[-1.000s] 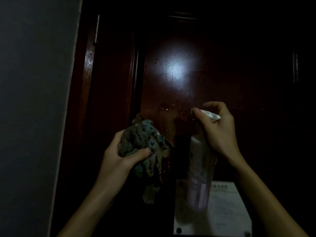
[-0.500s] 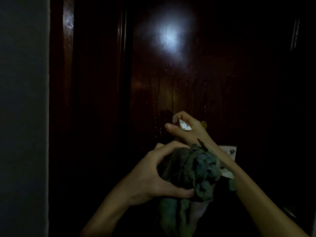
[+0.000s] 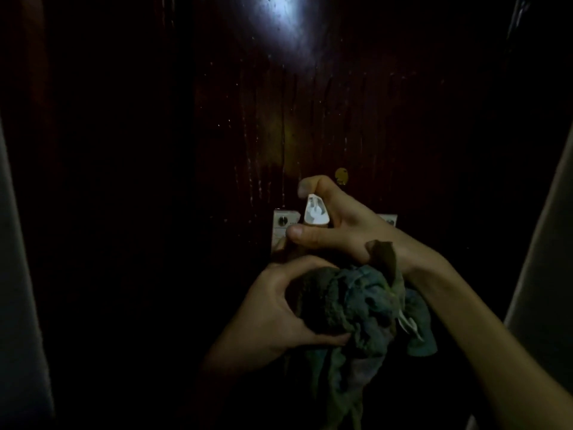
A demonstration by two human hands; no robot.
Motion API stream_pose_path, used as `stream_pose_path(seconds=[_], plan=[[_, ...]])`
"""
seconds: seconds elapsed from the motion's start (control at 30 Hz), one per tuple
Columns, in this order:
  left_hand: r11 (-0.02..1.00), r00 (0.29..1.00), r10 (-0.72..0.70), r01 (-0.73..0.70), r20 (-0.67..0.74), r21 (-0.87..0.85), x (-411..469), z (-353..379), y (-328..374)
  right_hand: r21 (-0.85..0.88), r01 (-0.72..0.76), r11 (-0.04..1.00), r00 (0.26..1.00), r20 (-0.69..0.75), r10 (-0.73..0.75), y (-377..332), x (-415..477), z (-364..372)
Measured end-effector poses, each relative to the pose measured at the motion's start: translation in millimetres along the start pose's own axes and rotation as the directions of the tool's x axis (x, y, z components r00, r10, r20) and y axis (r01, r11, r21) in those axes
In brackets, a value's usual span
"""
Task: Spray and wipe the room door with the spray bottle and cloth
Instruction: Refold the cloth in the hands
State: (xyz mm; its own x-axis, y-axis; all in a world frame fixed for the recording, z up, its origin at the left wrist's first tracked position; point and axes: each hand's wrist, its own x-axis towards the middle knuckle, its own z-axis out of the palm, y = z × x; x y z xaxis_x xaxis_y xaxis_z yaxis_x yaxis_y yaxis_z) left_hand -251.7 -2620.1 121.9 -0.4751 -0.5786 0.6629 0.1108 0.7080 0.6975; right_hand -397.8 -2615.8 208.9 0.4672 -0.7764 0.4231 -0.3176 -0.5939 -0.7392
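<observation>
Scene: I'm looking down at two bare hands close to a dark glossy wood door (image 3: 310, 103), dim room, one bright glare patch up top.
Right hand (image 3: 347, 228): fingers wrapped round the bottle (image 3: 316, 211) neck, index curled over the white spray head, thumb across the front. Nozzle faces the door.
Left hand (image 3: 279, 308): fingers closed on a bunched green cloth (image 3: 369, 308), held just below the right hand, part draped on that wrist. Cloth isn't touching the door.
Door state: fine droplets and thin runs show on the panel w/ streaks under the glare, so I judge some spraying is done.
Progress: early-mid, I'd say. Wet marks not yet wiped; wiping is left, prob. more spray lower down too.
Bottle contents: can't tell, body hidden behind hands and cloth.
Other: pale plate (image 3: 283, 226) w/ screws on the door behind the bottle; small yellow dot (image 3: 341, 175) above it.
Risk: runs may dry to streaks if the cloth waits.
</observation>
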Motion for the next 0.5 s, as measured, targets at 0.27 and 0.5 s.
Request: stream_pose_path(seconds=[0.27, 0.5], plan=[[0.993, 0.999, 0.017, -0.013, 0.028, -0.114, 2, 2, 10, -0.215, 0.003, 0.977, 1.000, -0.026, -0.009, -17, -7, -2], [0.990, 0.996, 0.008, -0.020, -0.087, -0.138, 3, 8, 1, -0.223, -0.073, 0.972, 0.996, -0.065, 0.059, -7, 4, -11]])
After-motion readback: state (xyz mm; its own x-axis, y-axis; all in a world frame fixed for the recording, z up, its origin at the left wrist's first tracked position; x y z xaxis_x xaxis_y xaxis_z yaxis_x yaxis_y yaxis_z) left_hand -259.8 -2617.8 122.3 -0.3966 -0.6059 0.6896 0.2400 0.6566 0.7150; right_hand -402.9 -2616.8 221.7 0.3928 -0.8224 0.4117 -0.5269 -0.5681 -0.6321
